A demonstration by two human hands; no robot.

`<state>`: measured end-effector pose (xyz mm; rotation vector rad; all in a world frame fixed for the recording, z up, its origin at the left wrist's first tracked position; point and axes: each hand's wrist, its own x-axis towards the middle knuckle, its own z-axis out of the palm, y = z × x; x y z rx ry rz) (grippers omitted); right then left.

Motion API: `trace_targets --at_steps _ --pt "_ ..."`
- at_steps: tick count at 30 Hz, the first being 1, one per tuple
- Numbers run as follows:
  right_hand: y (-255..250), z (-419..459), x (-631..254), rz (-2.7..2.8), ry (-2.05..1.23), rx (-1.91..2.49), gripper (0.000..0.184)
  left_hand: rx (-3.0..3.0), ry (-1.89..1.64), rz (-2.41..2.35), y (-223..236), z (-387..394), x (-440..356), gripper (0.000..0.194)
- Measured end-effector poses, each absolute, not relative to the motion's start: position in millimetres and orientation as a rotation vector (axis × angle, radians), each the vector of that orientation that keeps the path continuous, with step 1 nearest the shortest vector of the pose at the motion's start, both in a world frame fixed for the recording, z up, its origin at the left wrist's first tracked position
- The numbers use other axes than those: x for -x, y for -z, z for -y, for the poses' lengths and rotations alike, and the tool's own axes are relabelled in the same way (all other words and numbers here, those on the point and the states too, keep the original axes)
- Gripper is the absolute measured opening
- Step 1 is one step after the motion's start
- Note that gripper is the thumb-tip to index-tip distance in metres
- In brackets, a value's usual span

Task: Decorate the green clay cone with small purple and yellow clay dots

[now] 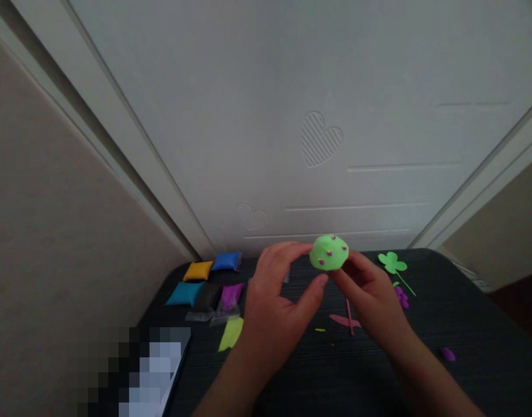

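Note:
A light green rounded clay piece (329, 253) with several small purple dots is held up above the table. My right hand (372, 292) pinches it from below and the right, fingers closed against its lower edge. What lies under the piece is hidden. My left hand (277, 307) curves around the other side, its index fingertip at the left edge and its thumb apart, just beneath. Behind the right hand, a pink clay strip (342, 320) lies crossed by a thin pink stick (349, 331).
Several clay packets, including a blue packet (226, 261) and a teal packet (185, 293), lie left. A yellow-green sheet (231, 334) and a blurred-out device (157, 370) are nearer. Rightward are a green clover (393, 262), purple clay balls (402, 297) and a purple lump (448, 354).

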<state>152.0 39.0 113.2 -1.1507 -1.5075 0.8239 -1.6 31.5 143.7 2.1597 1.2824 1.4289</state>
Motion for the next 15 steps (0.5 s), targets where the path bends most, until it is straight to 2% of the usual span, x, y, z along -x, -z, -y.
trace_targets --at_steps 3,5,10,15 --pt "-115 -39 -151 1.539 -0.802 1.180 0.025 -2.187 -1.301 -1.319 -141 -32 -1 0.062" --pt "-114 -41 -152 1.571 -0.786 1.227 0.026 -2.210 -1.234 -1.337 -138 -35 -1 0.068" --pt "-97 -58 -161 1.726 -0.770 1.419 0.028 -2.206 -1.111 -1.486 -134 -45 8 0.060" --pt "-65 -81 -171 1.945 -0.777 1.603 0.031 -2.133 -1.190 -1.630 -137 -53 25 0.052"
